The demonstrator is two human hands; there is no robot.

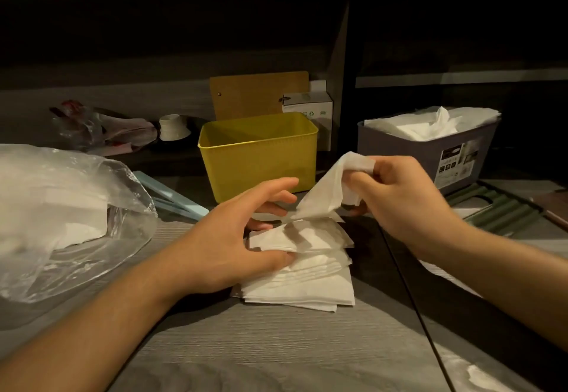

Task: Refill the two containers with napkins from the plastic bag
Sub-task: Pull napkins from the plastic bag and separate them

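A stack of white napkins [310, 281] lies on the grey wood table in front of me. My left hand [233, 238] holds the stack's left side, thumb on top and fingers curled behind it. My right hand [396, 195] pinches one napkin [332, 189] and lifts its corner off the pile. Behind the stack stands a yellow container [261, 158] with no napkins showing inside. A grey container [427, 149] at the right is filled with napkins. The clear plastic bag [61, 207] with more napkins lies at the left.
A wooden board [258, 93] and a small white box [310, 109] stand behind the yellow container. A light blue lid [172, 195] lies beside the bag. A crumpled bag [83, 127] and a white cup [172, 127] sit at the back left. A dark green ribbed lid [504, 207] lies right.
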